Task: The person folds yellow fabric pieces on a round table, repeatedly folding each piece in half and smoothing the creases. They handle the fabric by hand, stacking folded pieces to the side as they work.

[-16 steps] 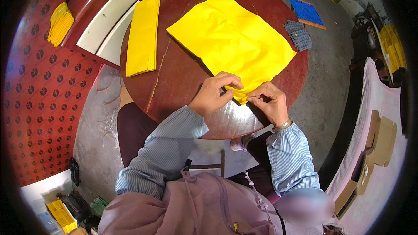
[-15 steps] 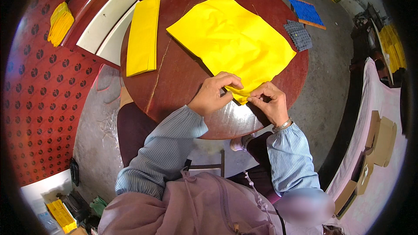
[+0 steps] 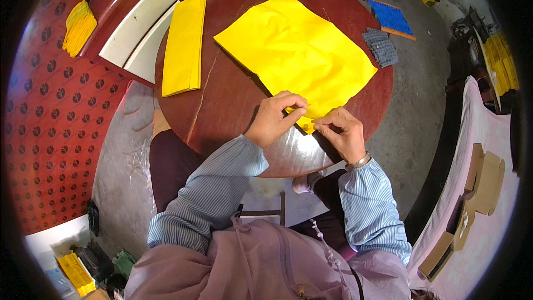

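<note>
A wide yellow cloth-like sheet [image 3: 300,44] lies spread and slightly wrinkled over the table. My left hand [image 3: 276,118] is at its near edge, with thumb and forefinger pinched on the material. Just to the right, my right hand [image 3: 343,132] pinches the sheet's near corner between thumb and fingertips. A narrow bunched fold of the sheet shows between the two hands. The fingertips partly hide what they grip there.
The round dark red table [image 3: 222,116] bears a folded yellow stack [image 3: 184,47] at left and a grey textured pad [image 3: 380,46] at right. A blue slatted piece [image 3: 393,18] lies beyond its right edge. Open cardboard boxes [image 3: 489,182] rest on the pink cloth at far right.
My left thumb has drawn up toward its forefinger. My right fingers have shifted slightly at the corner, and the fold between the hands looks smaller. The sheet otherwise lies the same.
</note>
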Demonstrator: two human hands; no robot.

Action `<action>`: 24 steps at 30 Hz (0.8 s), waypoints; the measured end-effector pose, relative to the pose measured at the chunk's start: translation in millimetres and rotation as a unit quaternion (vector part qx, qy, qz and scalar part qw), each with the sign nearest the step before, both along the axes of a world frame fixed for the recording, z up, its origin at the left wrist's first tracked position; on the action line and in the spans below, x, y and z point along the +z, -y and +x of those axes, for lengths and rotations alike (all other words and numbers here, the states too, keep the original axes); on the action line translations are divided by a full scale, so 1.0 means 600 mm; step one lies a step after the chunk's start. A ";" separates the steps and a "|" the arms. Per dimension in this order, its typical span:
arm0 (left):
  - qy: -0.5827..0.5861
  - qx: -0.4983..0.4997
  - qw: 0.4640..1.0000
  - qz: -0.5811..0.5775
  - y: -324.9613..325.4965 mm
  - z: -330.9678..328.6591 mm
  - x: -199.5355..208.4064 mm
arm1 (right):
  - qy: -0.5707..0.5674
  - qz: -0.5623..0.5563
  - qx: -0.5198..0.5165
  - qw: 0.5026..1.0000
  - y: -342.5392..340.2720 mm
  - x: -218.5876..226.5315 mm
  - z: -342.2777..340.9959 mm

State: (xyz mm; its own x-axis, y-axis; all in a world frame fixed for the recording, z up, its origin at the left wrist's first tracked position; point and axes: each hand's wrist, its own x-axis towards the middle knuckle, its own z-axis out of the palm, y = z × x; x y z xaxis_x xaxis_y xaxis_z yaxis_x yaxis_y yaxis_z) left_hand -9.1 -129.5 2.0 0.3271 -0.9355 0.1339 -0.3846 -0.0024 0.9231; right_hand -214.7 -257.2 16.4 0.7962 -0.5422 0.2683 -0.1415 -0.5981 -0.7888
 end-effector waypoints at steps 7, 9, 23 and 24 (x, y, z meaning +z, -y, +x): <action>0.036 -0.044 0.996 -0.063 -0.003 0.014 -0.002 | -0.028 0.083 -0.036 0.995 0.001 -0.006 -0.002; 0.051 -0.046 0.995 -0.071 -0.008 0.008 0.000 | -0.019 0.082 -0.035 0.996 0.001 -0.007 -0.002; 0.014 0.008 1.000 0.012 0.004 -0.002 0.001 | -0.008 0.023 -0.003 1.000 -0.003 0.002 0.000; 0.015 0.002 1.000 0.006 0.003 0.000 0.001 | -0.012 0.053 -0.010 0.998 -0.003 0.001 0.000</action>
State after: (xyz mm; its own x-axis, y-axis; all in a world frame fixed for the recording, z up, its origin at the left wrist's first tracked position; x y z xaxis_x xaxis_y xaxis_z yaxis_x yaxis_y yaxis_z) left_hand -9.2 -131.1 2.9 0.3259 -0.9361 0.1325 -0.4123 -0.0146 0.9110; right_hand -215.0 -255.3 17.0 0.7904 -0.5827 0.1890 -0.1729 -0.5081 -0.8437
